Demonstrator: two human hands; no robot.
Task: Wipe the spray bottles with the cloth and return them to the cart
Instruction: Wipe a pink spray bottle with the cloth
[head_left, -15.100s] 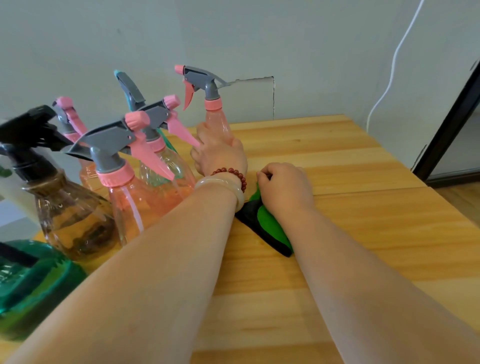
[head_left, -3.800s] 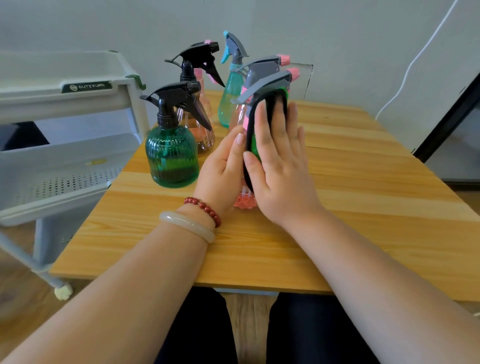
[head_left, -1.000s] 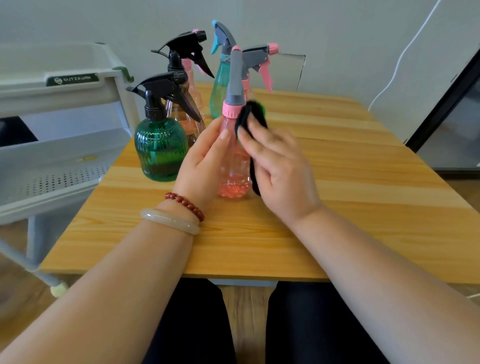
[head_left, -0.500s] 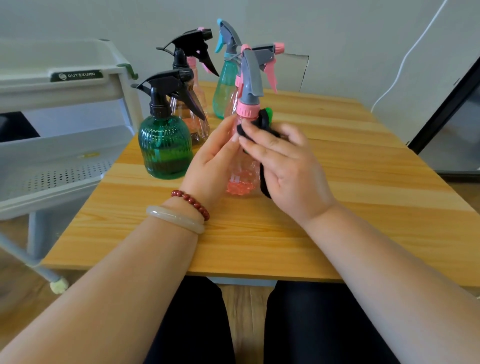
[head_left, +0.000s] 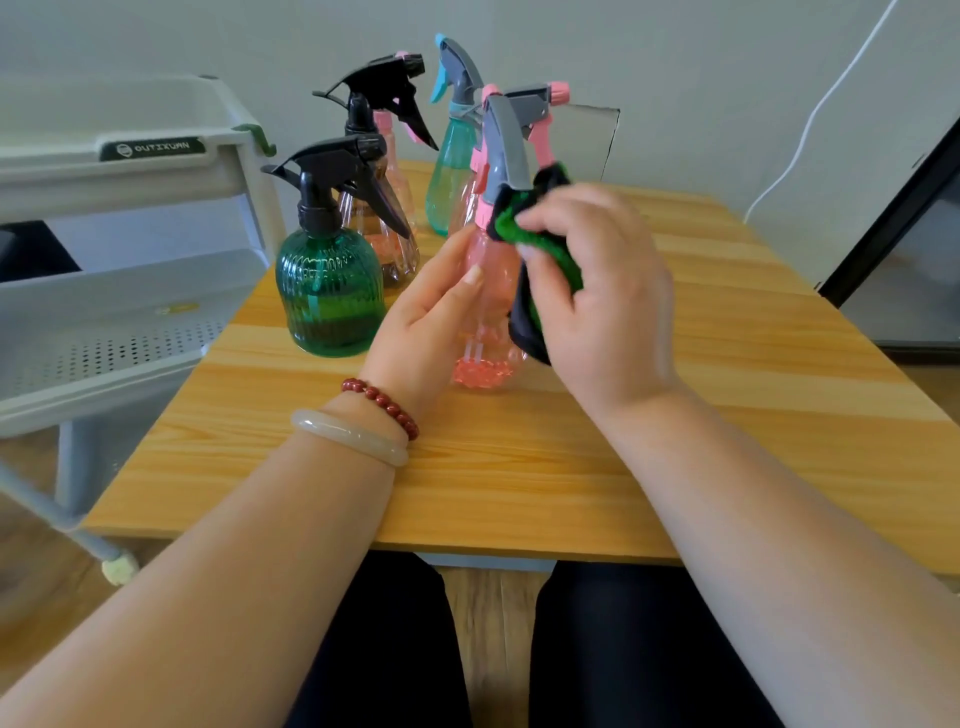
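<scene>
So, pink bottle (head_left: 488, 322): upright on our table (head_left: 675, 415), between both hands.
Left hand (head_left: 426, 322): we grip the bottle's body, thumb across its front.
Right hand (head_left: 597, 291): we pinch the cloth (head_left: 556, 254), pressed to the neck under the grey trigger.
Green bottle (head_left: 327, 291): on the table, left of our grip; more bottles behind.
Cart (head_left: 130, 291): beside the table's left edge.

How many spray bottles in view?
6: held pink bottle in left hand; green bottle front left; amber bottle behind it; rear pink bottle behind that; teal bottle and far pink bottle at back. Others may be hidden.
</scene>
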